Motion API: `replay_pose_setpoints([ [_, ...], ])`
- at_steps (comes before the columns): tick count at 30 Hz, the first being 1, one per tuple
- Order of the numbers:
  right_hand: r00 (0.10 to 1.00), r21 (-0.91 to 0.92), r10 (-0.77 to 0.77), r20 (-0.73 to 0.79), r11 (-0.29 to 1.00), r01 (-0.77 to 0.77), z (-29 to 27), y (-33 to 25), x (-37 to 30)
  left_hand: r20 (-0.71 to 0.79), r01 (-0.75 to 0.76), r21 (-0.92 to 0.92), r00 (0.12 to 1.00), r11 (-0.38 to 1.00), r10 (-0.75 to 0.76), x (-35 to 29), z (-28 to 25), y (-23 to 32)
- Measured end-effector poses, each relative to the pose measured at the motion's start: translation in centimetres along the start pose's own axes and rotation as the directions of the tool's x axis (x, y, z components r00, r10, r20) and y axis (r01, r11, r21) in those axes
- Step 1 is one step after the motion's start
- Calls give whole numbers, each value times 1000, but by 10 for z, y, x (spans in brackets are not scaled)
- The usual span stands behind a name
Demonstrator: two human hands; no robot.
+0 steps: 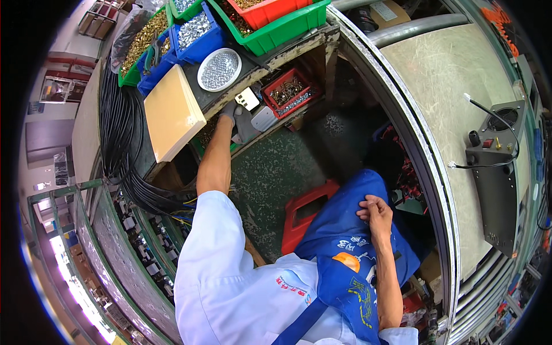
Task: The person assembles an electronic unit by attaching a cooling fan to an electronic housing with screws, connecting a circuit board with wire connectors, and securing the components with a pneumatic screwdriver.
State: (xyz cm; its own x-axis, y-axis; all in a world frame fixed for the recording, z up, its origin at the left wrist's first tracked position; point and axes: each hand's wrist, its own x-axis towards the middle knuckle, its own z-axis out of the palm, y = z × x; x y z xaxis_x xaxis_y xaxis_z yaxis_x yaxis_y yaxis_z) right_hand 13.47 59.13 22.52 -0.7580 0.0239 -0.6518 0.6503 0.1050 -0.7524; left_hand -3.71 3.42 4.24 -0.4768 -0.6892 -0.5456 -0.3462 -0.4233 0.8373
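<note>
My left arm stretches forward to the shelf under the bench top. My left hand is down among grey items there, its fingers hidden. Beside it lie a grey cloth-like piece and a small white block with dark openings. A red bin of brass-coloured and silver small parts stands just to the right. My right hand hangs over the blue apron at my lap, its fingers loosely bent and apart, with nothing visible in it.
On the bench top are a cream stack of boards, a white round dish of small clear or silvery pieces, a blue bin and a green bin. Black cables hang left. A grey metal housing stands right.
</note>
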Motion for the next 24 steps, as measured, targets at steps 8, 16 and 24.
replay_pose_setpoints([
  [8, 990, 33, -40, 137, 999, 36, 5, -1, -2, 49, -422, 376, 898, 825, 437, -80, -25, 34],
  [16, 937, 373, 112, 332, 896, -239, 38, -19, -12, 504, -175, -63, 844, 983, 182, -413, 73, -19],
  [24, 941, 86, -309, -140, 943, 322, -25, -7, -21, 595, -385, -27, 735, 922, 325, -508, 121, -18],
])
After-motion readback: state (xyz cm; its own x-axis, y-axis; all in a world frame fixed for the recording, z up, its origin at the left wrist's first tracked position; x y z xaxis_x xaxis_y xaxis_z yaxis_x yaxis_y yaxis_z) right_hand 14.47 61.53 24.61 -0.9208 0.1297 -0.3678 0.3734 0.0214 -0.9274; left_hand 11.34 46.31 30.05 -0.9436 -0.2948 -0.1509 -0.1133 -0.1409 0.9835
